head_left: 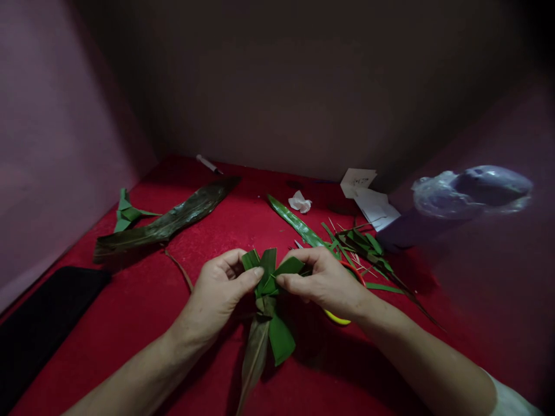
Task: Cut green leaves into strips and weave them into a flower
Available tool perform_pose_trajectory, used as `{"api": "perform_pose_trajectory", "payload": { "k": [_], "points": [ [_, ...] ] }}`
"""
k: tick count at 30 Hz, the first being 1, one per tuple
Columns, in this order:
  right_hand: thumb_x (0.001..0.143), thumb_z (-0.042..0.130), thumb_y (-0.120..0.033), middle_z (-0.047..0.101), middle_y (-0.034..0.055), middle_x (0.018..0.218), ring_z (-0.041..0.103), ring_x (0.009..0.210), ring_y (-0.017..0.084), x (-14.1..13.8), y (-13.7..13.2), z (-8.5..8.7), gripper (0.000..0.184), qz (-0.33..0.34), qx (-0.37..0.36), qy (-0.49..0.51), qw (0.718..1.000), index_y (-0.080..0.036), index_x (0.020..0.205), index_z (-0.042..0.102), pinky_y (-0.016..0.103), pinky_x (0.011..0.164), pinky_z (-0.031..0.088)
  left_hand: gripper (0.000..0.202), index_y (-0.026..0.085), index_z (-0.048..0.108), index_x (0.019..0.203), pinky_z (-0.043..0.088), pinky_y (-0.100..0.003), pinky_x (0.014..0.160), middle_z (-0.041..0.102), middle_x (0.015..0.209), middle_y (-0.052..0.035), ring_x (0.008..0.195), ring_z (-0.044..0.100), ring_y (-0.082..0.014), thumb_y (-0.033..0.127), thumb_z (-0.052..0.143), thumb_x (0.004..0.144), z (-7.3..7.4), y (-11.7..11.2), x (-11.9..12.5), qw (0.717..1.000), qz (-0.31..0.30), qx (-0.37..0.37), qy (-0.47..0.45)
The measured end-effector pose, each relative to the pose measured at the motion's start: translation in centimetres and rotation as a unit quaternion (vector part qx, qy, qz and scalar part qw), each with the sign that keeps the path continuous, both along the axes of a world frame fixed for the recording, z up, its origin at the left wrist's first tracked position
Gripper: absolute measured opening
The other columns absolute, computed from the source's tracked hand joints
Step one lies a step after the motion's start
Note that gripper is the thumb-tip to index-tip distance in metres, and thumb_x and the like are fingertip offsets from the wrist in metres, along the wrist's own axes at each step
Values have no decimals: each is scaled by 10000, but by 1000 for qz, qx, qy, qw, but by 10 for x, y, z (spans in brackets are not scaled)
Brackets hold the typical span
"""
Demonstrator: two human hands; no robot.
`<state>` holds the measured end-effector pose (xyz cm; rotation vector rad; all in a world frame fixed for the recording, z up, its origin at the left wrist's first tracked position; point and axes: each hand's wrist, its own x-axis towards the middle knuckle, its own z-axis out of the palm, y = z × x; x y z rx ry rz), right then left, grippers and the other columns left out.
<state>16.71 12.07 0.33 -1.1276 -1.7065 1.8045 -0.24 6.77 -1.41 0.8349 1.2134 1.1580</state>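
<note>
Between my hands is a folded green leaf figure (267, 284), its strips crossing near the top and spreading outward. A broad green end and a long dry brownish leaf tail hang from its lower side. My left hand (221, 289) pinches the left strips, thumb on the front. My right hand (327, 280) pinches the right strip between thumb and fingers. Partly under my right hand lie scissors (337, 318) with yellow and red handles; most of them is hidden.
A dark wide leaf (169, 222) and a woven green leaf piece (125, 214) lie on the left, above a black flat object (52, 329). Leaf scraps (368, 248), crumpled tissue (299, 202), white papers (370, 199), a syringe-like item (208, 164) and a plastic-lined container (472, 193) stand around.
</note>
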Motion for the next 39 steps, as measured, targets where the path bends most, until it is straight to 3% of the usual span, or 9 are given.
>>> {"api": "perform_pose_trajectory", "payload": {
  "k": [8, 22, 28, 33, 39],
  "points": [
    [672, 593, -138, 438, -68, 501, 372, 436, 39, 0, 3, 0, 63, -3, -4, -34, 999, -147, 614, 572, 156, 400, 298, 187, 161, 528, 629, 397, -170, 510, 527, 570, 61, 529, 460, -62, 237, 674, 717, 3, 0, 0, 999, 4, 4, 34],
    [666, 595, -163, 418, -75, 433, 342, 382, 45, -1, 9, 0, 101, 23, -21, -59, 998, -150, 577, 547, 172, 362, 274, 222, 180, 471, 635, 376, -179, 476, 510, 566, 66, 489, 456, -60, 266, 646, 740, 3, -3, 2, 999, -10, -2, 38],
    [694, 604, -161, 517, -46, 584, 446, 513, 60, -1, 2, 0, 21, -4, -12, -13, 1000, -144, 695, 593, 182, 494, 379, 214, 175, 474, 634, 396, -186, 533, 506, 587, 62, 551, 459, -71, 250, 639, 746, 1, 0, 1, 998, 1, 27, 60],
    [700, 645, -194, 585, -27, 643, 514, 545, 81, 0, 2, 1, 120, -11, -42, 18, 999, -152, 807, 611, 213, 546, 432, 200, 177, 479, 645, 401, -190, 544, 520, 603, 58, 572, 461, -79, 243, 636, 749, -1, 1, -1, 997, 12, 36, 61],
    [712, 631, -207, 611, -3, 662, 541, 571, 97, -1, 1, -1, 77, -29, -13, 23, 999, -131, 718, 636, 227, 580, 452, 116, 171, 560, 685, 419, -195, 588, 565, 665, 41, 621, 499, -90, 223, 648, 739, 3, -2, 1, 998, 2, 47, 46]
  ]
}}
